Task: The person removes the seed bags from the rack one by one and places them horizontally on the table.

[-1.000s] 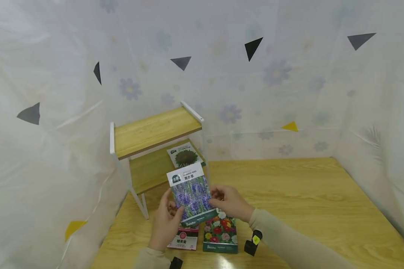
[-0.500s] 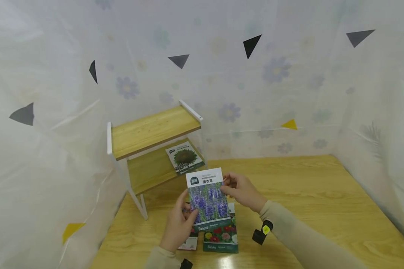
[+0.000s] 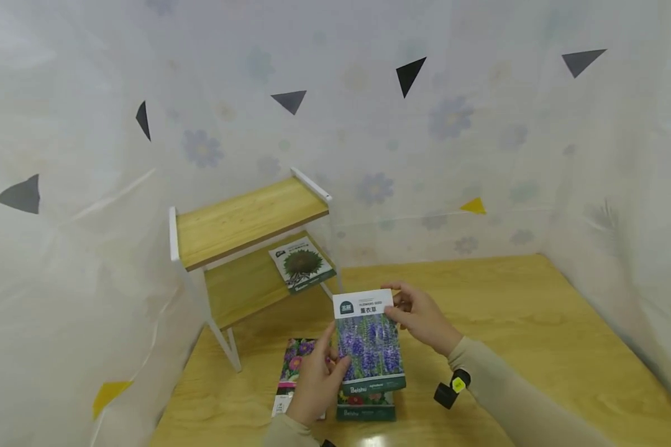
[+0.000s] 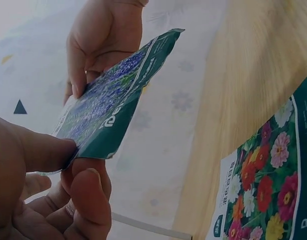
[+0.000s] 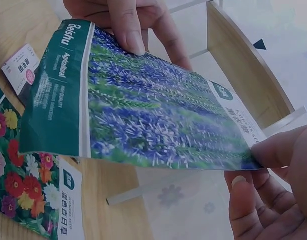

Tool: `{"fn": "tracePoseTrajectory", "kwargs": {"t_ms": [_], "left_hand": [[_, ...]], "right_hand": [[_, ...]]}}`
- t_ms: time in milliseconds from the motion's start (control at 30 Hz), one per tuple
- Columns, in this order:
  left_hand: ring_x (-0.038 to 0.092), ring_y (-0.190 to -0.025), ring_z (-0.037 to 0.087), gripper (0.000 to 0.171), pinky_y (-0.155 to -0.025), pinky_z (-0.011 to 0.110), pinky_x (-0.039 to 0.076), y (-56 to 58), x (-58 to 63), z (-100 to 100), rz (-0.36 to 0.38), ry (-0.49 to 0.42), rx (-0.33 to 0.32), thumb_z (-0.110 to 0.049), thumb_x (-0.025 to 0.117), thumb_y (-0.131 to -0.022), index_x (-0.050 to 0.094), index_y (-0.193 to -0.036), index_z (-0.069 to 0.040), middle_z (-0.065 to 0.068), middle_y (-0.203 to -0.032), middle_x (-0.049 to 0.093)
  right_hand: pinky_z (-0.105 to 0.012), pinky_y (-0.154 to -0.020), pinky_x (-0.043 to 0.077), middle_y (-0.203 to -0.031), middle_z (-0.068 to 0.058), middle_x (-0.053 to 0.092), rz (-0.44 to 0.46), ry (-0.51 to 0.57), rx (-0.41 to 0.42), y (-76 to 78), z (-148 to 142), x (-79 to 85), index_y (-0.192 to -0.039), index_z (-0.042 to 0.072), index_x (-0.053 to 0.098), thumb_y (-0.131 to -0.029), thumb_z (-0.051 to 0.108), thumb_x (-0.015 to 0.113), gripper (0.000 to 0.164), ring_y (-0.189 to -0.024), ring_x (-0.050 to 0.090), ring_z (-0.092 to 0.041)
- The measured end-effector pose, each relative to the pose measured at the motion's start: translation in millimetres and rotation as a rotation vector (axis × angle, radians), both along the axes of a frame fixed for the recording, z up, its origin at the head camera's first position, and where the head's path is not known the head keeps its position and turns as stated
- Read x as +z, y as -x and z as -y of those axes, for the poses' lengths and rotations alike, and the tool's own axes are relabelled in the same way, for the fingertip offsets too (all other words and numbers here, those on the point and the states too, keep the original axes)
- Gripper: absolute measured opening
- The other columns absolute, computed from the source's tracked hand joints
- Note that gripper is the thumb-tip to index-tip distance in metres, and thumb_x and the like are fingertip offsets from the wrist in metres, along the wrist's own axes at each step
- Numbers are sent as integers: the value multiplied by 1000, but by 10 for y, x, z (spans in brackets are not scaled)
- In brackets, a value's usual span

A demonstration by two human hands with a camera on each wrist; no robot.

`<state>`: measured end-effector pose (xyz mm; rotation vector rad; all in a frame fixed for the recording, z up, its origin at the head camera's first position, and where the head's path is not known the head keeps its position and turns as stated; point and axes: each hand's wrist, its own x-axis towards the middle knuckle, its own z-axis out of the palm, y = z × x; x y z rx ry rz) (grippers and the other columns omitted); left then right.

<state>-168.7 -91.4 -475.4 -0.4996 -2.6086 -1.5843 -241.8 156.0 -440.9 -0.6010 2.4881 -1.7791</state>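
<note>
A seed packet with purple-blue flowers (image 3: 369, 347) is held up above the table between both hands. My left hand (image 3: 320, 379) pinches its left edge between thumb and fingers. On the upper right edge, my right hand (image 3: 425, 313) pinches the packet near its white top band. Beneath it on the table lies a seed packet with red, white and pink flowers (image 4: 266, 175), mostly covered in the head view. To its left, a pink-and-white seed packet (image 3: 291, 366) lies partly behind my left hand.
A small two-tier wooden shelf (image 3: 251, 217) with white legs stands at the table's left rear. A seed packet with a green spiky flower head (image 3: 302, 264) rests on its lower board. Pale plastic sheeting surrounds the wooden table (image 3: 509, 310).
Both hands have carried the purple-flower packet rightward and slightly down, away from the shelf, turning it more upright. The pink-and-white packet is more uncovered; the multicoloured one is more covered.
</note>
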Motion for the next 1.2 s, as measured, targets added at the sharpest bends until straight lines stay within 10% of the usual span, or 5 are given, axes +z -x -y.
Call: {"fn": "tracePoseTrajectory", "kwargs": {"t_ms": [400, 1200], "left_hand": [[50, -65, 7, 57, -60, 24, 45, -24, -155, -57, 135, 23, -41, -21, 60, -97, 35, -148, -10, -3, -85, 54], [48, -55, 7, 81, -54, 22, 43, -54, -348, -708, 301, 34, -140, -21, 74, -86, 28, -151, -11, -6, -74, 52]], "right_hand": [[-43, -59, 55, -93, -18, 54, 56, 118, -57, 22, -177, -238, -133, 16, 51, -94, 18, 63, 41, -66, 61, -27], [-45, -66, 55, -95, -15, 55, 132, -91, -70, 87, -844, -588, -138, 12, 46, -95, 19, 63, 47, -71, 63, -24]]}}
